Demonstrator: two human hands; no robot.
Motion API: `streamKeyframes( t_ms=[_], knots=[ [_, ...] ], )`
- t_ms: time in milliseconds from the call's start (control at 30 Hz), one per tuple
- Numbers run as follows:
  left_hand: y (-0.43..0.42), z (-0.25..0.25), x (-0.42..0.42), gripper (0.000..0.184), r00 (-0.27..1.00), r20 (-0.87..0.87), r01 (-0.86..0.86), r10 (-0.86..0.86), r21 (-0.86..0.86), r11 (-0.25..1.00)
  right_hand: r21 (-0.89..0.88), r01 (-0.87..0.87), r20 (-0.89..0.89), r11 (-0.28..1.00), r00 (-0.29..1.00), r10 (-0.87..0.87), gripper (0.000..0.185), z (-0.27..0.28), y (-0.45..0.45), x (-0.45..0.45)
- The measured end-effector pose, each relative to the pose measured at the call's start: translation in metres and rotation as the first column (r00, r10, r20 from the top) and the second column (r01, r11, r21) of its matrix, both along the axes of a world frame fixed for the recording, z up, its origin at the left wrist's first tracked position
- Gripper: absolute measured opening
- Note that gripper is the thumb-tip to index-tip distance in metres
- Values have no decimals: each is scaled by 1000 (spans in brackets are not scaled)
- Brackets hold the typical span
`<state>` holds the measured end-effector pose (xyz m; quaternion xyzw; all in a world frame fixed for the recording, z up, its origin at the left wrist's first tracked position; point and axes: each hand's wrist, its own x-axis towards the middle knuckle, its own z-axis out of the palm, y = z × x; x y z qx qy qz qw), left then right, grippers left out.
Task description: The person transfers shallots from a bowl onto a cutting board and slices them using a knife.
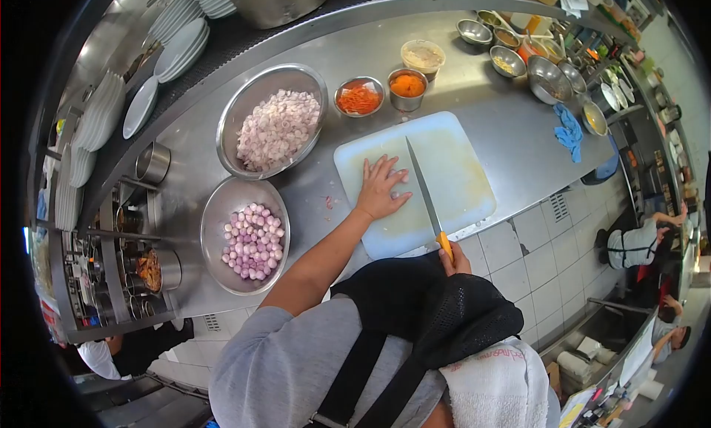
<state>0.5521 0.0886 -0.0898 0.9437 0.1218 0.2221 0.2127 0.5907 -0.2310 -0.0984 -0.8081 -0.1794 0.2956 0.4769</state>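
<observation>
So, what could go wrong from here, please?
The left hand lies with fingers spread beside the blade of the knife, so a careless stroke by the right hand might cut a fingertip. The cutting board sits close to the counter's near edge and might slip if pushed.

the only view looked out from your head, facing forward and steeply down onto the steel counter [318, 169]. it sat near enough that the cutting board [463, 169], your left hand [381, 191] and your right hand [455, 259] lay around its middle, above your grey shirt [311, 361]. its wide lens bowed the shelf edge [244, 54] and took in the tiled floor [548, 261], farther off.
</observation>
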Motion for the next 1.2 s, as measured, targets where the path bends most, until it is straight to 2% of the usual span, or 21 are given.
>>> streamKeyframes(
  t_ms=[100, 167, 233, 267, 333, 400, 467, 500, 567, 600, 633, 667, 700, 767, 833, 900, 967, 1033, 1100, 1167, 1200],
  knots=[
    [1, -13, 3, 61, 999, -33, 2, 0, 64, 998, -103, -65, 47, 993, 996, 70, 41, 3, -1, -1],
    [3, -8, -1, 64, 1000, 0, 26, -26, 55, 998, 7, -62, 142, 998, 988, 60, 42, -23, -4, -1],
    [2, 20, -14, 62, 995, 86, -51, 52, -16, 999, -83, -112, 44, 990, 992, 116, 43, -58, -14, 10],
    [13, 35, -33, 62, 992, 74, -101, 101, -5, 995, -71, -162, 32, 984, 986, 165, 43, -63, -14, 10],
    [34, 64, -63, 59, 950, 248, -183, 191, -56, 982, -34, -133, 110, 991, 985, 136, 43, -62, -17, 7],
    [71, 95, -130, 51, 880, 294, -380, 373, -35, 924, -3, -127, 51, 992, 991, 127, 42, -55, -16, 2],
    [105, 102, -197, 40, 734, 293, -595, 613, -160, 788, 27, -104, -2, 994, 995, 104, 42, -45, -13, 0],
    [131, 82, -239, 45, 693, 297, -645, 657, -154, 749, 30, -94, -41, 995, 995, 96, 41, -40, -11, 1],
    [160, 26, -311, 58, 600, 99, -794, 794, -50, 606, 31, -71, -112, 997, 991, 74, 39, -33, -10, 1],
    [157, 19, -323, 58, 602, 101, -791, 792, -56, 609, 29, -67, -106, 997, 992, 70, 39, -33, -10, 0],
    [150, 12, -332, 65, 590, -94, -787, 802, 154, 597, 22, -45, -104, 999, 993, 47, 39, -33, -10, -2],
    [146, 10, -331, 71, 523, -276, -725, 806, 353, 592, 16, -24, -98, 1000, 995, 25, 38, -31, -8, -2],
    [146, 7, -324, 71, 529, -270, -729, 804, 339, 594, 13, -22, -82, 1000, 996, 23, 38, -27, -7, -2],
    [143, 4, -309, 78, 568, -326, -745, 756, 187, 641, -51, -4, -123, 999, 992, -2, 36, -16, -4, -3],
    [142, -5, -305, 73, 598, -276, -732, 752, 194, 653, 0, -6, -89, 1000, 996, 6, 33, -29, -7, -2],
    [148, -4, -299, 69, 671, -280, -678, 686, 144, 721, 9, 33, -143, 999, 989, -32, 33, -25, -3, -9],
    [148, -1, -294, 62, 692, -206, -676, 692, 152, 721, 15, 49, -145, 999, 988, -47, 33, -23, 0, -16],
    [153, 4, -290, 57, 655, -369, -688, 660, 69, 722, 20, 74, -148, 997, 986, -71, 33, -20, 2, -19],
    [159, 2, -287, 52, 681, -321, -664, 658, 109, 740, 57, 66, -192, 996, 980, -54, 34, -18, 3, -20],
    [170, -11, -292, 45, 679, -393, -658, 620, 50, 751, 53, 93, -176, 994, 981, -82, 34, -17, 4, -20],
    [169, -11, -293, 38, 705, -323, -649, 632, 65, 758, 24, 71, -138, 997, 988, -67, 33, -15, 3, -19]
  ],
)
